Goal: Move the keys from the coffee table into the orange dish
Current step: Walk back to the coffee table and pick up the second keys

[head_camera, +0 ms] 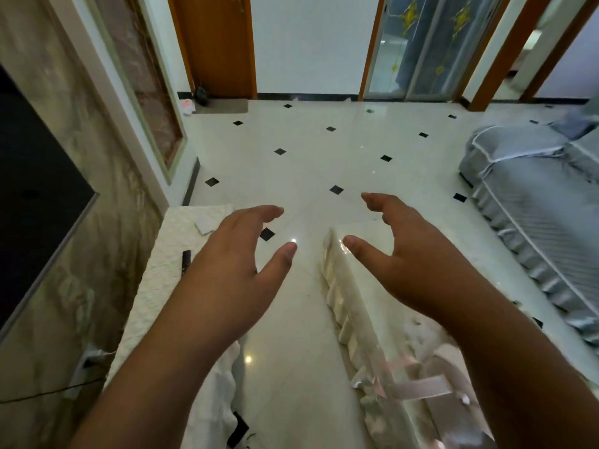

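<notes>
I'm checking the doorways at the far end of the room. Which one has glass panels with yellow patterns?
The sliding glass door right of the white wall, bluish panes with yellow motifs. The door on the left is plain solid orange-brown wood.

Floor: glossy cream tiles with small black diamond insets, one just beyond the left hand's fingertips. Cloth under the left fingers: white, textured. Table edge by the right thumb: pale marbled cream. Sofa cover: grey, white piping. Door frame: orange-brown wood.
</notes>
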`<state>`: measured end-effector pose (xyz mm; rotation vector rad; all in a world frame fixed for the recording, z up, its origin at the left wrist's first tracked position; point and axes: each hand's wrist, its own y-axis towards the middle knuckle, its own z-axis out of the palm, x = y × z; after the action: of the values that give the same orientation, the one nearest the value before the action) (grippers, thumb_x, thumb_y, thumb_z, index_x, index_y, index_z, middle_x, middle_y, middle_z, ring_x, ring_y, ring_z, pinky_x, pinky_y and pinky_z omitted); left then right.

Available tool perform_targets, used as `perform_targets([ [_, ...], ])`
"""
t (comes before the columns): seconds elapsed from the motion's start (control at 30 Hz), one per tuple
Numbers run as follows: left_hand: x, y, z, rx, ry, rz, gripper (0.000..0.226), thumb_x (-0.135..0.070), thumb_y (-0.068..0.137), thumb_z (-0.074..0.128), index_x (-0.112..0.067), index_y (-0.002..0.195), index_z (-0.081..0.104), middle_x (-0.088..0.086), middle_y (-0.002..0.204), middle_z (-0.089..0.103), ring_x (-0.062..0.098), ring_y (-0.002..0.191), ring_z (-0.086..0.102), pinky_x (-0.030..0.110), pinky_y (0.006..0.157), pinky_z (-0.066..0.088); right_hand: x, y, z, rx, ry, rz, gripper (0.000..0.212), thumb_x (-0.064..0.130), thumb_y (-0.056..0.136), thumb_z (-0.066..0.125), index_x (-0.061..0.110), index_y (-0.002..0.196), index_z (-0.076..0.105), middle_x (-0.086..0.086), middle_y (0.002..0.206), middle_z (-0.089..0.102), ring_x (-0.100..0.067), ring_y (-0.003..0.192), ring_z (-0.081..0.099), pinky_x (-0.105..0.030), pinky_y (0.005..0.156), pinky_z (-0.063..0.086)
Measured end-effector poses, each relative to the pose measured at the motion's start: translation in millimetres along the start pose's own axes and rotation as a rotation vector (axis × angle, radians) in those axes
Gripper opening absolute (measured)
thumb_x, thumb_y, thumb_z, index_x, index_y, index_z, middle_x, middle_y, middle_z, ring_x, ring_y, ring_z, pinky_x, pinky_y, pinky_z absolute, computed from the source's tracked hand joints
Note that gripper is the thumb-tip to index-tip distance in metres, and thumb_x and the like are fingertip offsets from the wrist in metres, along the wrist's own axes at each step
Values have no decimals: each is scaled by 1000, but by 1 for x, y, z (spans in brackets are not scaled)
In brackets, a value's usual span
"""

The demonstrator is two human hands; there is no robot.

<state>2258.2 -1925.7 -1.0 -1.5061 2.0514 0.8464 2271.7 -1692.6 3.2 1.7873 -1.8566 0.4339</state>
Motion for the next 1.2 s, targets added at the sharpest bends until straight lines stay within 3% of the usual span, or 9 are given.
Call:
perform_targets([
  [0.1,20,53,-8,16,8,25,51,-61,86,48,-49,135,39,-26,136,41,-4,115,45,30,91,46,7,48,11,-33,14,16,67,64,85,55,45,144,28,19,147,39,9,111,36,-18,84,29],
  [0.2,36,103,-8,31,35,41,52,-58,88,51,-46,137,40,-23,139,41,-3,117,45,21,85,40,7,89,25,-20,-4,25,69,65,85,54,45,145,26,17,148,38,4,119,39,-22,88,29],
  [0.3,46,148,-2,41,32,33,52,-60,87,51,-46,136,41,-22,139,43,-2,115,47,19,82,39,-2,130,34,15,11,48,69,66,85,54,47,145,25,17,149,38,6,114,37,-23,87,30],
  [0.47,54,232,24,39,55,30,50,-57,88,53,-45,136,42,-22,136,45,-3,113,48,17,83,38,-32,216,42,21,33,60,70,64,85,55,43,146,26,17,150,37,-5,131,40,-23,90,30],
  [0.63,47,323,58,22,97,-1,51,-55,89,54,-43,137,42,-18,137,45,-4,110,44,10,77,32,-70,316,33,63,40,31,70,62,86,55,42,147,26,14,150,37,-9,131,42,-24,89,31],
  [0.83,34,417,77,-39,117,-39,52,-55,89,52,-42,138,42,-16,139,46,1,116,46,21,84,37,-97,421,13,100,58,-8,69,60,86,56,42,146,26,14,149,38,-8,131,41,-25,90,31],
  [1.0,34,466,86,-56,122,-49,52,-55,89,51,-42,138,42,-19,138,45,-2,116,45,15,80,34,-106,479,4,107,74,-53,68,60,86,56,42,146,27,15,149,38,-7,131,41,-24,89,31],
  [1.2,48,522,97,-28,94,-50,52,-56,88,51,-43,137,41,-18,138,45,-2,112,45,22,84,38,-120,530,9,116,63,-22,67,60,87,55,42,145,27,16,149,38,-6,130,41,-24,90,30],
])
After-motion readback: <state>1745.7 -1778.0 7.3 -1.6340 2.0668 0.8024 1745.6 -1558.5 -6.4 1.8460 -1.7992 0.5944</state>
